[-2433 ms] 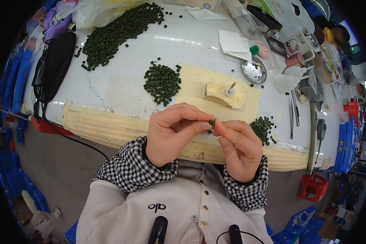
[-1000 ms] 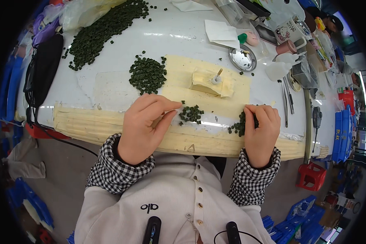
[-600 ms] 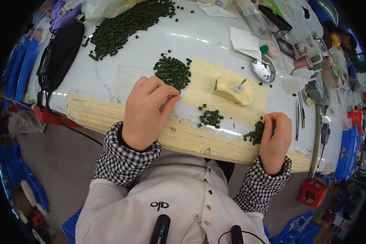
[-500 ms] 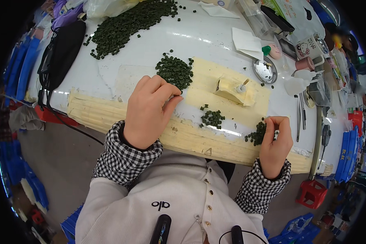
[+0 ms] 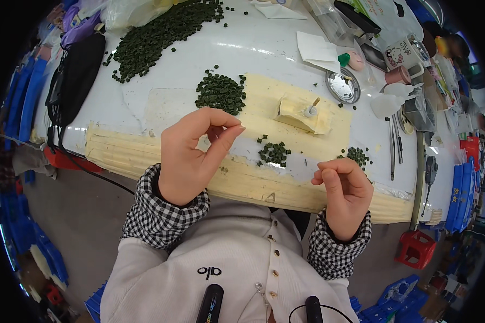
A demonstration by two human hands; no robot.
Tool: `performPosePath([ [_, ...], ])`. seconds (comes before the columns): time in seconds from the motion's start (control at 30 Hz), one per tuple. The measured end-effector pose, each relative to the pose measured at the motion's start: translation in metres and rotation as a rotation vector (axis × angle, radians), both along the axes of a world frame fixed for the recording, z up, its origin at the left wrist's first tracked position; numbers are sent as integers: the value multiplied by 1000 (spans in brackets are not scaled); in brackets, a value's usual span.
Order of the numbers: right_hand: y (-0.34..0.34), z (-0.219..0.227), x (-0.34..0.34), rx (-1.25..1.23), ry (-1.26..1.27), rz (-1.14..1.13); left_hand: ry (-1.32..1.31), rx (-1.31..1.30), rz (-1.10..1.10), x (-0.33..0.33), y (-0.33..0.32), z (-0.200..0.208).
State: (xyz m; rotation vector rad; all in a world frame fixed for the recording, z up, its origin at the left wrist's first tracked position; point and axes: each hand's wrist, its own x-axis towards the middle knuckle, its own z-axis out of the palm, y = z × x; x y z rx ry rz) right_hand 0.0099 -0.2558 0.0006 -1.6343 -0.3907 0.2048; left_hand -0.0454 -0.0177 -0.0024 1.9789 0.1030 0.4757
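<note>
The tabletop (image 5: pixel 264 51) before me looks smooth and glossy, streaked with reflected light; its front edge (image 5: pixel 129 153) is wrapped in dull, wrinkled, yellowish strips that look like tape. My small dark green pieces (image 5: pixel 221 93) seem mostly matt, though I cannot tell their material. The yellow sheet (image 5: pixel 258 119) looks papery and flat in finish. The round dish (image 5: pixel 339 85) is shiny, mirror-like metal, and the folded white tissue (image 5: pixel 315 48) soft, matt paper. My checked cuffs (image 5: pixel 175 210) are gathered cloth, my pale top (image 5: pixel 156 274) ribbed knit, its buttons (image 5: pixel 272 273) glossy. The red stool (image 5: pixel 416 237) looks like smooth plastic.
</note>
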Motion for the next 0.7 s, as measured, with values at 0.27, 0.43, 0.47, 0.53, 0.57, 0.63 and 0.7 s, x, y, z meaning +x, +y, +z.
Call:
performPosePath([
  [0.27,8,-13,6,436,418,187,201,-869,-378,4,-31,-5],
  [0.43,7,-15,7,537,523,203,248,-974,-353,10,-40,-8],
  [0.47,7,-15,7,531,531,206,256,-993,-347,10,-40,-8],
  [0.53,9,-14,9,531,536,213,258,-996,-362,12,-40,-11],
  [0.57,10,-14,9,530,540,217,259,-999,-368,12,-40,-12],
  [0.63,11,-14,8,531,531,212,250,-1006,-373,13,-40,-16],
  [0.7,11,-14,8,518,513,206,237,-1028,-382,14,-39,-16],
])
